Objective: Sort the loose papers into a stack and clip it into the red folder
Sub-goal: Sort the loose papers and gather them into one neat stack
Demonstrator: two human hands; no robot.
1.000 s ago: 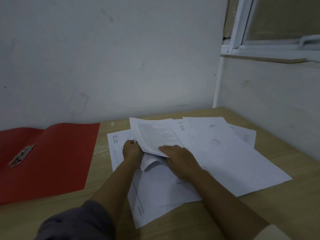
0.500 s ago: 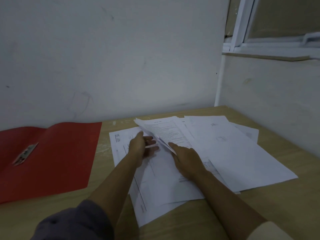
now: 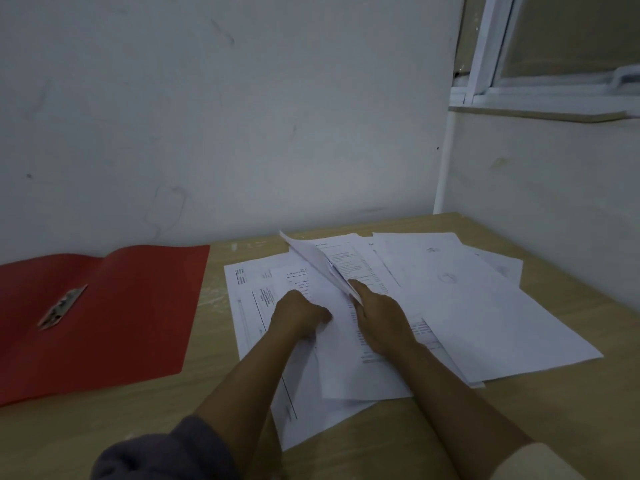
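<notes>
L hand point(image 3: 298, 315) sits curled on the loose white printed papers point(image 3: 485, 306) spread over the light wooden table point(image 3: 214, 386); can't tell if it pinches any. R hand point(image 3: 379, 318) grips a raised white sheet point(image 3: 311, 254) by its edge. Further left, apart from the papers, the open red card folder point(image 3: 138, 306) w/ metal clip point(image 3: 62, 306) lies flat.

right hand point(image 3: 377, 320) holds tilted sheet point(image 3: 313, 259) (left hand point(image 3: 298, 315) on papers point(image 3: 485, 306))

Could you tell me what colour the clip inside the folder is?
The clip is silvery grey; the head view shows it.
</notes>
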